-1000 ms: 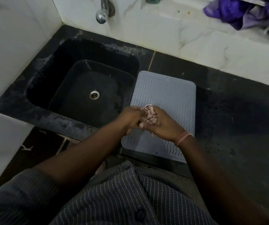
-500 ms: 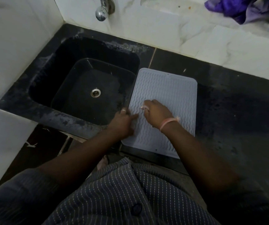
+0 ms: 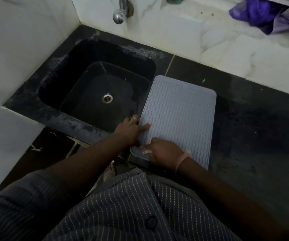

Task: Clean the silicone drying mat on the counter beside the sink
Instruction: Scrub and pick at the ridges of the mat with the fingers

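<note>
Now my right hand [image 3: 164,151], closed over the cloth [image 3: 146,151], has slid to the silicone drying mat's [image 3: 183,115] near corner, left hand [image 3: 131,129] flat pinning its edge; wiping underway.

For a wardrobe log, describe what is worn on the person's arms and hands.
The left hand has a thin silver-coloured ring on one finger. The right hand has a pinkish band around its wrist. Both forearms are bare; a dark striped sleeve covers the left upper arm.
</note>
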A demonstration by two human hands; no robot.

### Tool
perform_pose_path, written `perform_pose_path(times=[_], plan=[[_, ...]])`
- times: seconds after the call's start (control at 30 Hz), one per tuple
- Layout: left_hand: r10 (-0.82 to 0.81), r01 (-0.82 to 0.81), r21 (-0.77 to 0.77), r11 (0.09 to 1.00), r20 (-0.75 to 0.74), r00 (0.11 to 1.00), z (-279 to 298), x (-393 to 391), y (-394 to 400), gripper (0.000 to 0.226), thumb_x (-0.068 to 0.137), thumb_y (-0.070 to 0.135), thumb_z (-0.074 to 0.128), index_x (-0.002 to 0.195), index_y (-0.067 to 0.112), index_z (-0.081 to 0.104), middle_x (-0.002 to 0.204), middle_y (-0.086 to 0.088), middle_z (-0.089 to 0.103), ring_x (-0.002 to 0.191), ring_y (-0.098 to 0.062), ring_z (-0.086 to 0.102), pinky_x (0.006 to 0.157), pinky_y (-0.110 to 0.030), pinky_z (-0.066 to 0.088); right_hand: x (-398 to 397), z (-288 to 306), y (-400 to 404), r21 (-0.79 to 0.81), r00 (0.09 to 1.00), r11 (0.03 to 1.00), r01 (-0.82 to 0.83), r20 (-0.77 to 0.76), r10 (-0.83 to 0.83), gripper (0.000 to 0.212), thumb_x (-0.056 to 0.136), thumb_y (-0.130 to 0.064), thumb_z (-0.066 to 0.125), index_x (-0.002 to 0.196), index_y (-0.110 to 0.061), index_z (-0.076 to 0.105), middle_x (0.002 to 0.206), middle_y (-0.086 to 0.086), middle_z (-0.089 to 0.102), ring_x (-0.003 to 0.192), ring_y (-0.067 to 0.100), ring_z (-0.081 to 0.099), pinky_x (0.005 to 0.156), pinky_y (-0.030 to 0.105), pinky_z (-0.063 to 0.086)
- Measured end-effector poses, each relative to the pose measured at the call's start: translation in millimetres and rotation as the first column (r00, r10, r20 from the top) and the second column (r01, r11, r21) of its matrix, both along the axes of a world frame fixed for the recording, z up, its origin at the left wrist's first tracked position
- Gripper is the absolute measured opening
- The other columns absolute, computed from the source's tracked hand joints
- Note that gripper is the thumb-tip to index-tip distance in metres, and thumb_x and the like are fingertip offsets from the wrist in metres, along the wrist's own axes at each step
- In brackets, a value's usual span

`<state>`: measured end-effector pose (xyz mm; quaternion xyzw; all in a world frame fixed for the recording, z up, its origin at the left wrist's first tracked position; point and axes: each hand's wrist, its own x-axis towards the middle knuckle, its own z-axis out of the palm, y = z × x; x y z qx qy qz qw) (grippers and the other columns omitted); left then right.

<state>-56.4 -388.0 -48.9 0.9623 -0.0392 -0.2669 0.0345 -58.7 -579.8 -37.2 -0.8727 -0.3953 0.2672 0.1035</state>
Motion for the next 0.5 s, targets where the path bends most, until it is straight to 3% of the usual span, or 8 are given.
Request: perform_pose_path(times=[0.1, 0.23, 0.43, 0.5], plan=[[-0.017, 0.019, 0.040, 0.999, -0.038, 0.999, 6, 3, -2, 0.108, 0.077, 0.054, 0.082, 0.158, 0.053, 0.010, 0.162, -0.013, 0.012, 0.141, -0.040, 0.030, 0.112, -0.054, 0.038, 32, 10, -5, 0.086, 0.997, 0.994, 0.068, -0.031, -0.065, 0.026, 0.098, -0.036, 0.054, 0.115, -0.030, 0.072, 0.105, 0.000, 0.067, 0.095, 0.019, 0.064, 0.083, 0.037, 0.052], [0.035, -0.033, 0.047, 0.998, -0.061, 0.998, 9, -2, -9, 0.105, 0.079, 0.046, 0.083, 0.157, 0.054, 0.012, 0.164, -0.011, 0.008, 0.143, -0.040, 0.028, 0.113, -0.054, 0.039, 66, 1, 2, 0.167, 0.952, 0.952, 0.255, 0.130, -0.278, 0.015, 0.096, -0.034, 0.057, 0.099, -0.021, 0.062, 0.093, -0.001, 0.064, 0.084, 0.019, 0.062, 0.072, 0.035, 0.051], [0.097, -0.094, 0.047, 0.994, -0.061, 0.993, 8, -4, -14, 0.111, 0.077, 0.043, 0.085, 0.157, 0.054, 0.009, 0.165, -0.010, 0.006, 0.144, -0.041, 0.029, 0.113, -0.055, 0.040, 29, -14, 1, 0.173, 0.960, 0.976, 0.132, 0.222, -0.169, 0.028, 0.098, -0.034, 0.054, 0.120, -0.020, 0.067, 0.111, 0.003, 0.063, 0.091, 0.022, 0.064, 0.076, 0.036, 0.053], [0.093, -0.090, 0.037, 0.995, -0.071, 0.993, 7, -5, -15, 0.112, 0.078, 0.044, 0.084, 0.158, 0.054, 0.005, 0.165, -0.010, 0.005, 0.145, -0.042, 0.029, 0.113, -0.055, 0.039, 3, -16, -1, 0.154, 0.969, 0.986, 0.058, 0.229, -0.092, 0.026, 0.100, -0.032, 0.053, 0.118, -0.020, 0.067, 0.112, 0.004, 0.063, 0.090, 0.021, 0.065, 0.076, 0.037, 0.055]])
